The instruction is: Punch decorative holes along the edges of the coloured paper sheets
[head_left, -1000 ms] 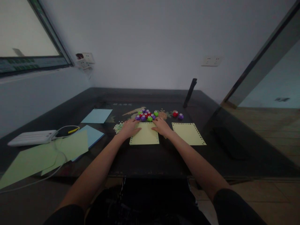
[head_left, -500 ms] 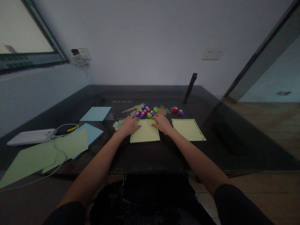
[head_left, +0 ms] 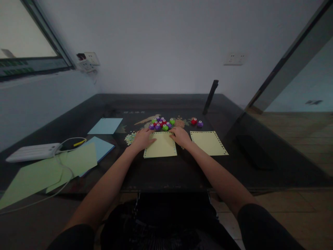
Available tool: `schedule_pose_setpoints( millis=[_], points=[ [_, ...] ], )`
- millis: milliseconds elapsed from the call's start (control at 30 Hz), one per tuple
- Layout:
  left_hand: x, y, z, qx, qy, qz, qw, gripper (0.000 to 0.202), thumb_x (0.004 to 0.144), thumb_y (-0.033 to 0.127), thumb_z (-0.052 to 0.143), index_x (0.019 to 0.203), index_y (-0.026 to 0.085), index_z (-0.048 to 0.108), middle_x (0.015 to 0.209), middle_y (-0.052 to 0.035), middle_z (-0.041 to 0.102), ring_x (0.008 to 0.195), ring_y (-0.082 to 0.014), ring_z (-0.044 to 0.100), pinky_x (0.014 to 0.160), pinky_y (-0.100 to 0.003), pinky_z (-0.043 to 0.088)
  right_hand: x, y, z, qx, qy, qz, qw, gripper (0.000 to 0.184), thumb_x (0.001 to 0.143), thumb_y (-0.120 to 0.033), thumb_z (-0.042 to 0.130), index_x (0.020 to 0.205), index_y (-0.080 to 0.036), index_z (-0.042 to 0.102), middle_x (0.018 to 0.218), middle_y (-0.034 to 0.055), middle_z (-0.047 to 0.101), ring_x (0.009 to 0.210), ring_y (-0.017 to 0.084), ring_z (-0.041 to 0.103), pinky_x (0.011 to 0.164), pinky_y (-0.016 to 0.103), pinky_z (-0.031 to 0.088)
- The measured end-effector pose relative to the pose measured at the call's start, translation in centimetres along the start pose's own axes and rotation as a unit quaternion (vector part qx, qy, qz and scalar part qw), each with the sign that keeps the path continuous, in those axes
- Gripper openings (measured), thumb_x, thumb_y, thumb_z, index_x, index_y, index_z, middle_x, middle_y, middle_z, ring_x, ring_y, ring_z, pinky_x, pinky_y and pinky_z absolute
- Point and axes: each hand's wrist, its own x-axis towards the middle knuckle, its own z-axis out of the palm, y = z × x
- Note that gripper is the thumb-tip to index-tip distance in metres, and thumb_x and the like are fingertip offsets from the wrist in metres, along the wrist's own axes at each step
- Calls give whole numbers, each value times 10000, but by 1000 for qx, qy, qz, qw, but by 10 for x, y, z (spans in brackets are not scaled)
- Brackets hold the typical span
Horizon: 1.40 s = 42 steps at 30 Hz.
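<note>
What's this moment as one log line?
left hand: flat on yellow sheet, top left | right hand: flat on its top right | coloured punches: just beyond sheet

Two yellow sheets, two blue sheets, roughly a dozen small punches

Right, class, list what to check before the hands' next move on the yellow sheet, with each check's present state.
1. Left hand flat on sheet's far left corner: ok.
2. Right hand on its far right corner: ok.
3. Sheet flat on table: ok.
4. Punches close behind sheet: ok.
5. Second sheet flat, right of first: ok.
6. Sheet's far edge fully punched: cannot tell, hands cover it.
</note>
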Motion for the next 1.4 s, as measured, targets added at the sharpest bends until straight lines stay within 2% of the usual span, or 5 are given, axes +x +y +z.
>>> schedule_pose_setpoints(
  millis=[433, 667, 833, 933, 1400],
  points=[
    [-1, 0, -2, 5, 9, 1, 1000, 446, 798, 414, 568, 1196, 212, 563, 1176, -121, 582, 1110, -301, 512, 934, -425, 394, 6, 11, 10, 264, 78, 92, 957, 201, 704, -121, 589, 891, -151, 655, 713, 10, 634, 670, 142, 580, 673, 275, 452],
    [7, -11, -5, -184, 69, -40, 980, 554, 793, 360, 599, 1292, 170, 451, 1263, -124, 557, 1113, -251, 548, 940, -398, 445, 16, 20, 10, 444, 127, 150, 874, 135, 619, -153, 637, 753, -156, 616, 709, 6, 629, 657, 138, 589, 670, 290, 483],
    [6, -3, -10, -420, 5, -74, 904, 489, 886, 313, 476, 1345, 177, 380, 1127, -115, 656, 933, -195, 652, 781, -349, 538, 16, 28, -1, 514, 172, 161, 825, 205, 617, -266, 673, 785, -171, 605, 684, -8, 601, 637, 124, 560, 617, 261, 473],
    [4, 0, -9, -482, -44, -62, 873, 392, 895, 343, 460, 1247, 179, 518, 1040, -107, 694, 922, -214, 664, 776, -368, 547, 15, 31, -9, 515, 196, 154, 820, 248, 621, -332, 689, 799, -179, 609, 700, -1, 609, 661, 130, 560, 630, 265, 476],
    [-4, 8, -12, -490, -151, -78, 855, 406, 746, 430, 635, 955, 84, 674, 980, -156, 704, 853, -262, 655, 742, -369, 516, 13, 29, -17, 573, 215, 116, 782, 245, 603, -337, 742, 770, -186, 645, 671, -17, 608, 622, 115, 529, 620, 261, 439]
  ],
)
